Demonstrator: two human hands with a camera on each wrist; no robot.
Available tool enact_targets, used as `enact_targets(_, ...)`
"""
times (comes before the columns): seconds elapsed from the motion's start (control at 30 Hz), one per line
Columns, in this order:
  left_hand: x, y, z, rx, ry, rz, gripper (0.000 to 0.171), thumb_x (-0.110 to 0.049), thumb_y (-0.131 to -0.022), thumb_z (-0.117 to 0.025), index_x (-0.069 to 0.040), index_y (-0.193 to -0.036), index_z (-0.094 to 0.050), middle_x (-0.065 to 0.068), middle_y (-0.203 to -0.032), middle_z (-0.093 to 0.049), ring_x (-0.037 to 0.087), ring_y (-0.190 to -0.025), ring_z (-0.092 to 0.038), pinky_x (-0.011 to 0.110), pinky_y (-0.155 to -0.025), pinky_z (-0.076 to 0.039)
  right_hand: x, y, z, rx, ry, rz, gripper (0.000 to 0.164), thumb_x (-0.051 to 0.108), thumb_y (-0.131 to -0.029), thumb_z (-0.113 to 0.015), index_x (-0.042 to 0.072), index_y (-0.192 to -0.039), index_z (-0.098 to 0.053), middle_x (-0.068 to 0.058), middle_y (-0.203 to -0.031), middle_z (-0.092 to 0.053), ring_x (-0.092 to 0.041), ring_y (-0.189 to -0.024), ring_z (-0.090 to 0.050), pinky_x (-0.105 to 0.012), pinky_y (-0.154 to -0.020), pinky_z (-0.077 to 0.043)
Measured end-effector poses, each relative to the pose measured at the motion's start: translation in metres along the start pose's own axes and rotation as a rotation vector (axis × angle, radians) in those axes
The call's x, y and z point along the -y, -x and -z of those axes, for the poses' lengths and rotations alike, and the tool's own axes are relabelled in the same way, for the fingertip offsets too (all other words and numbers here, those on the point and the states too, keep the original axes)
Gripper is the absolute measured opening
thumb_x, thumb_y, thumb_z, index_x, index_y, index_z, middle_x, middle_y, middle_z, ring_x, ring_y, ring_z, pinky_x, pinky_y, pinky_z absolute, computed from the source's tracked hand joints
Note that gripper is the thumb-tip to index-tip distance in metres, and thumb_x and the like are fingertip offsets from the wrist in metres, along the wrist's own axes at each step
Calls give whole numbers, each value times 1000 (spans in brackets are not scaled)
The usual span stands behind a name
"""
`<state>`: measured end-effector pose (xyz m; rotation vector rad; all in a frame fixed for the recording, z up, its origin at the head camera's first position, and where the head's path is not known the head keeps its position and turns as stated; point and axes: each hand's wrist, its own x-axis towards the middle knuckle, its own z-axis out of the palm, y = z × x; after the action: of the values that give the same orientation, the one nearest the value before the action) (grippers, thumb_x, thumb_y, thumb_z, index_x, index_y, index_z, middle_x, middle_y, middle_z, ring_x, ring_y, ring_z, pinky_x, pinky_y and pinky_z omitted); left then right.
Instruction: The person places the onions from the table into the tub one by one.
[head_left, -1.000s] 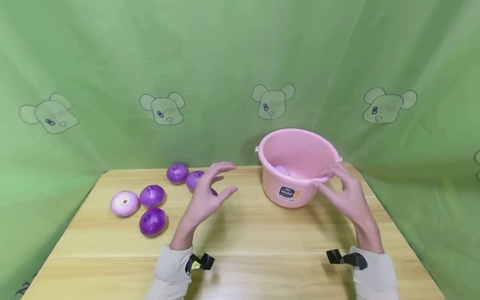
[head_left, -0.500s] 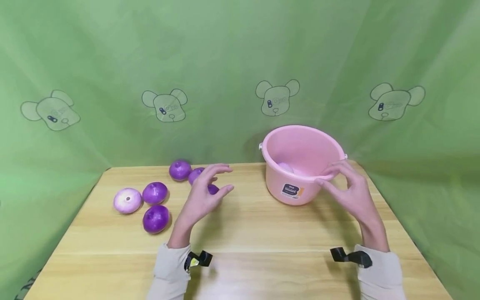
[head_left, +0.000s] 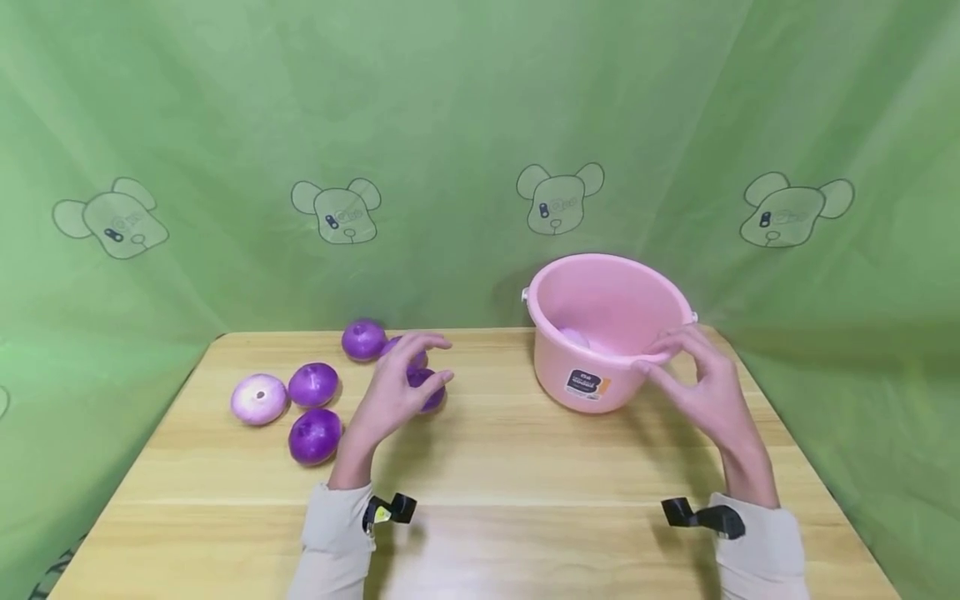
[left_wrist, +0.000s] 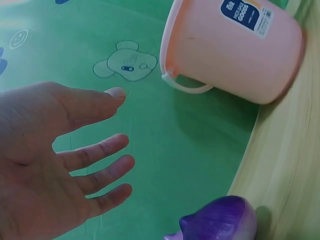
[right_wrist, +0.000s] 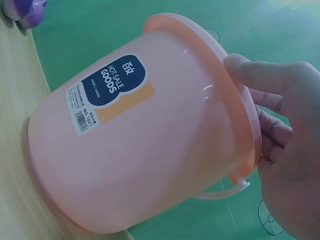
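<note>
My left hand [head_left: 390, 392] is held above the table with thumb and fingers spread, and nothing is between them. Just beyond it lie a purple onion [head_left: 429, 393] and another, partly hidden onion [head_left: 408, 357]; the left wrist view also catches a purple onion [left_wrist: 220, 220] below the fingers. On the right, my right hand [head_left: 707, 390] pinches the near rim of a pink bucket [head_left: 551, 358], thumb outside and fingers inside. The bucket stands upright, with a pale purple round thing [head_left: 575, 337], probably an onion, at its bottom.
Farther left are two purple onions [head_left: 315, 437] and a paler onion [head_left: 258, 399]. A purple onion [head_left: 363, 340] sits near the back edge of the wooden table [head_left: 487, 467]. Green cloth [head_left: 450, 100] hangs behind and beside it.
My left hand has moved left, toward the back onions, and uncovers more of the nearest one. The right hand keeps its pinch on the bucket rim. The head view has shifted slightly.
</note>
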<state>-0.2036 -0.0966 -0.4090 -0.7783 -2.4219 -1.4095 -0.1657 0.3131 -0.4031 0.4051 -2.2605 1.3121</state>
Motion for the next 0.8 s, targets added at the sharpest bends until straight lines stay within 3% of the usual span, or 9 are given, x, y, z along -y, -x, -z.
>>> enact_targets(0.23, 17, -1, -4, 48, -69, 20, 41, 0, -88, -76, -6, -126, -65, 13, -132, -63, 30, -123, -58, 48, -108, -48, -4, 0, 2, -17, -27, 12, 24, -16, -74, -82, -3, -91, -70, -15, -107, -66, -15, -113, -56, -27, -119, -29)
enact_targets(0.5, 27, 2, -8, 53, -136, 46, 41, -2, -85, -80, -5, -123, -66, 16, -127, -63, 36, -119, -59, 51, -107, -48, -4, 0, 1, -13, -44, -6, 24, -19, -74, -79, -8, -93, -68, -17, -107, -64, -15, -114, -54, -30, -122, -27)
enact_targets(0.8, 36, 6, -6, 49, -133, 115, 42, 0, -84, -81, -4, -123, -67, 18, -123, -63, 41, -119, -58, 53, -109, -46, -2, 0, -2, -2, -51, -19, 23, -16, -76, -80, -6, -94, -69, -15, -109, -64, -15, -115, -54, -32, -124, -23)
